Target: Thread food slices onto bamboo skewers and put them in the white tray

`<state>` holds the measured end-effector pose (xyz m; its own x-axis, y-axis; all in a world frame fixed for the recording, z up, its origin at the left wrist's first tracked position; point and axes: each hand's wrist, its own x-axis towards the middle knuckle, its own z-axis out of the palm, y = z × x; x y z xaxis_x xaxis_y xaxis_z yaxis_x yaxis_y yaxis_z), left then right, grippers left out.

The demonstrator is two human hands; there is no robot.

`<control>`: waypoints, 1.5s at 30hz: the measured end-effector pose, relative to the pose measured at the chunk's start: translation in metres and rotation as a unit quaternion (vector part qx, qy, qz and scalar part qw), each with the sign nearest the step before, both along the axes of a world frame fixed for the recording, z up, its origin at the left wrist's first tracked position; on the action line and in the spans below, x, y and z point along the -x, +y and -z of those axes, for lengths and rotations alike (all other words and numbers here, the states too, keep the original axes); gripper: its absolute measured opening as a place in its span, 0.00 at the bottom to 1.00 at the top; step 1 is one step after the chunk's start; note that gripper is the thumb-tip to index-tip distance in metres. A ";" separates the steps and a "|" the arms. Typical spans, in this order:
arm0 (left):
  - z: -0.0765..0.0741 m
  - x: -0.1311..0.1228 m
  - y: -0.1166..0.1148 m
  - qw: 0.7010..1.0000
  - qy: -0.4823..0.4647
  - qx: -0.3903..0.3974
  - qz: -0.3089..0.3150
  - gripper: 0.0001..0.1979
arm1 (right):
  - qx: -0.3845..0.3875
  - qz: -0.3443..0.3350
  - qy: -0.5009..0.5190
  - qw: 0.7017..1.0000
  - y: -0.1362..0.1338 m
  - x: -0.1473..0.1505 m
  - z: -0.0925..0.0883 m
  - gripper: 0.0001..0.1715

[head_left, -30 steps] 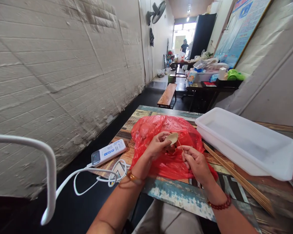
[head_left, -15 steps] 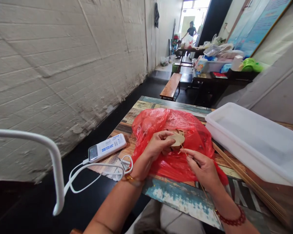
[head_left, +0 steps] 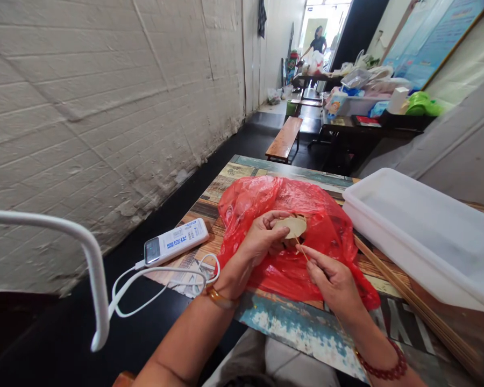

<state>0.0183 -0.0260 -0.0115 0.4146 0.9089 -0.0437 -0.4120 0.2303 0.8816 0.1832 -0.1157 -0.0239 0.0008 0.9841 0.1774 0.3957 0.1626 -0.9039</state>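
Between the thumb and fingers of my left hand (head_left: 262,236) is a thin, pale, round slice (head_left: 292,228), held over the open mouth of a red plastic bag (head_left: 262,196). What food it is, I cannot make out. My right hand (head_left: 333,279) pinches a thin bamboo skewer (head_left: 302,250), whose tip meets the slice's near edge. Whether the tip has gone into the slice is too small to tell. The skewer's far end runs back under my right wrist. More pale pieces show in the bag, partly hidden by my left hand.
A white plastic tub (head_left: 411,226) stands on the right of the table (head_left: 290,328), beside a bundle of long bamboo skewers (head_left: 419,306). At left lies a white power bank (head_left: 176,242) with a looped cable (head_left: 161,271). Beyond are a wooden bench (head_left: 285,138), cluttered tables and a person (head_left: 318,42).
Both hands stay nearly in place, with the slice tilted a little differently against the skewer tip. The view has shifted slightly, and the distant person now stands more upright.
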 end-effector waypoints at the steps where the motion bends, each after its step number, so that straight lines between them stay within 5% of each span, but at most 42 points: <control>1: 0.000 0.000 0.000 1.000 0.000 0.000 0.000 0.22 | 0.002 0.001 0.000 1.000 0.000 0.000 0.000 0.20; 18: -0.003 -0.002 -0.003 0.999 0.025 -0.016 -0.018 0.19 | 0.006 0.000 -0.010 1.000 0.003 0.002 -0.002 0.20; 32: -0.003 -0.013 -0.006 0.985 0.100 -0.139 -0.028 0.18 | 0.019 0.026 -0.017 0.999 0.006 0.004 0.002 0.20; 45: -0.002 -0.012 -0.005 0.999 -0.010 0.031 -0.025 0.25 | -0.034 0.037 -0.027 0.998 0.005 0.003 0.006 0.17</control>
